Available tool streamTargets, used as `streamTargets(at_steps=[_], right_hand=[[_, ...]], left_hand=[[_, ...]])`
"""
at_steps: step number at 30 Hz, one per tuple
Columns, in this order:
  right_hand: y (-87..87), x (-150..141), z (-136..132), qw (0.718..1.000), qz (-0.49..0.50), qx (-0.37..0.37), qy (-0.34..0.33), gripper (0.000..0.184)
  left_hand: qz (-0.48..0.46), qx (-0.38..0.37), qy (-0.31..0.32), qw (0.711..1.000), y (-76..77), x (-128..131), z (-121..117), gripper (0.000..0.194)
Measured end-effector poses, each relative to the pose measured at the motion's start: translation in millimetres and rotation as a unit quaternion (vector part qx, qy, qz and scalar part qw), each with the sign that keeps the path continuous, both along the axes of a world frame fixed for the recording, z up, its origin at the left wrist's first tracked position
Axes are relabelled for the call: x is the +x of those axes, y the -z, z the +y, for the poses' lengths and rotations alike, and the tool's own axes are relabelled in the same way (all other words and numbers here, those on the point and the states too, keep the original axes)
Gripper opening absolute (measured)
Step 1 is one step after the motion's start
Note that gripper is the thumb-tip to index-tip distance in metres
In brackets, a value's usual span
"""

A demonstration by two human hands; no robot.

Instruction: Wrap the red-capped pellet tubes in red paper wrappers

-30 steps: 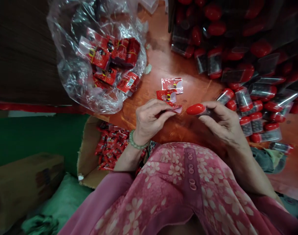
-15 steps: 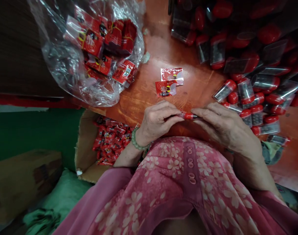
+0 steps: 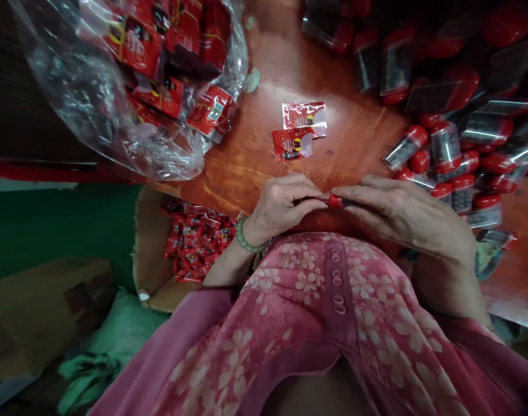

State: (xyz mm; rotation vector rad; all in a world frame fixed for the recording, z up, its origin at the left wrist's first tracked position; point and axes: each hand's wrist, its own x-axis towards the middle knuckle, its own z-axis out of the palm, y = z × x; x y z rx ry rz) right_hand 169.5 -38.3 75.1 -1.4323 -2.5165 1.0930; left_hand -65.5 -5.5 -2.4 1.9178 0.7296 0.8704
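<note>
The left hand point(image 3: 281, 203) pinches a thin plastic packet point(image 3: 323, 198), mostly hidden, between thumb and nearly closed fingers. At 3 o'clock from it, the right hand point(image 3: 398, 211) grips a small red-capped container point(image 3: 335, 201) with straightened fingers, red end toward the left hand. From this container, two red printed packets point(image 3: 297, 132) overlap on the orange-brown tabletop point(image 3: 354, 118) at 11 o'clock, red-capped clear plastic containers point(image 3: 446, 149) heap at 2, and a crinkled clear plastic bag point(image 3: 173, 159) sits at 10.

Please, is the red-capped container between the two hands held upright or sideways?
Sideways: its red cap points toward the left hand, and its dark body runs back into the right hand.
</note>
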Motion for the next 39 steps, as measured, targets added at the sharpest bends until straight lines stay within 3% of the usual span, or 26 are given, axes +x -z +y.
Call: streamTargets(at_steps=[5, 11, 15, 18, 21, 25, 27, 29, 32, 35, 39], right_hand=[[-0.6, -5, 0, 0.999, -0.04, -0.014, -0.014, 0.035], [0.0, -8, 5, 1.0, -0.011, -0.009, -0.022, 0.031], [3.6, -6, 8, 0.999, 0.048, -0.023, -0.007, 0.034], [12.6, -3, 7, 0.989, 0.134, -0.049, 0.042, 0.032], [26.1, -5, 2, 0.958, 0.234, -0.095, 0.134, 0.028], [44.5, -13, -5, 0.872, 0.348, -0.169, 0.299, 0.032], [51.2, -18, -8, 0.823, 0.394, -0.209, 0.353, 0.035], [55.4, -22, -9, 0.788, 0.421, -0.239, 0.379, 0.035], [58.2, -29, -7, 0.766, 0.438, -0.258, 0.393, 0.036], [60.0, -36, -4, 0.755, 0.451, -0.244, 0.409, 0.037], [62.4, -45, -1, 0.764, 0.438, -0.213, 0.424, 0.041]], left_hand=[[0.022, -0.016, 0.024, 0.999, 1.6, 0, 1, 0.014], [0.039, -0.043, 0.052, 0.997, 0.6, 0, 4, 0.019], [0.031, -0.091, 0.089, 0.991, -4.7, -1, 10, 0.02], [0.038, -0.17, 0.119, 0.978, -11.8, -3, 16, 0.023], [0.014, -0.301, 0.09, 0.949, -14.9, -7, 20, 0.03], [-0.141, -0.464, -0.011, 0.875, -5.6, -11, 14, 0.068], [-0.213, -0.52, -0.029, 0.827, 0.9, -7, 7, 0.069], [-0.253, -0.552, -0.052, 0.792, 5.1, 0, 0, 0.056], [-0.279, -0.562, -0.101, 0.772, 5.4, 16, -8, 0.042], [-0.288, -0.562, -0.143, 0.762, 2.2, 29, -9, 0.04], [-0.291, -0.568, -0.169, 0.751, 0.0, 35, -6, 0.047]])
